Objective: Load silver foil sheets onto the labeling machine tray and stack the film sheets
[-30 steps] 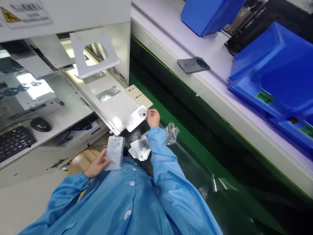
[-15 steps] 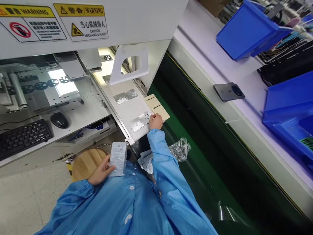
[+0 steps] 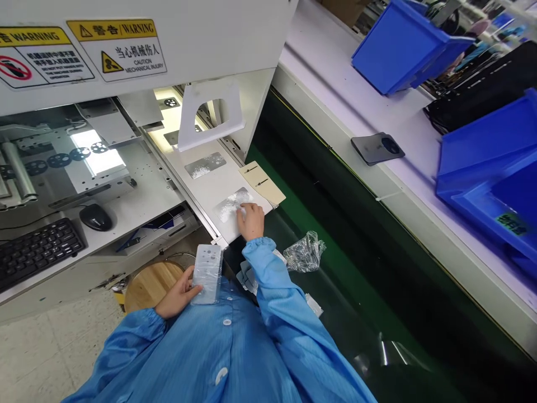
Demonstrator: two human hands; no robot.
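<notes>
My left hand (image 3: pixel 179 294) grips a pale, film-covered phone back panel (image 3: pixel 206 274) with several round holes at its top, held upright before my body. My right hand (image 3: pixel 251 220) is over the near end of the white feed bed, its bent fingers slightly apart. Its fingertips touch the end of a shiny phone back panel (image 3: pixel 229 204) lying flat there. Farther up the bed lies a second shiny panel (image 3: pixel 205 165). A cream card (image 3: pixel 264 183) with two dark marks sits beside the bed, just beyond my right hand.
A white machine cover (image 3: pixel 212 131) stands over the bed. A keyboard (image 3: pixel 37 246) and mouse (image 3: pixel 95 217) lie left. Crumpled clear plastic (image 3: pixel 305 252) rests on the dark green belt (image 3: pixel 348 285). Across it are a grey phone-shaped part (image 3: pixel 377 148) and blue bins (image 3: pixel 398 47). A wooden stool (image 3: pixel 153 285) stands below.
My right hand has shifted left and toward me, from the panel's holed right edge onto its near end, and its fingers have loosened. My left hand still holds its panel. The view has shifted slightly.
</notes>
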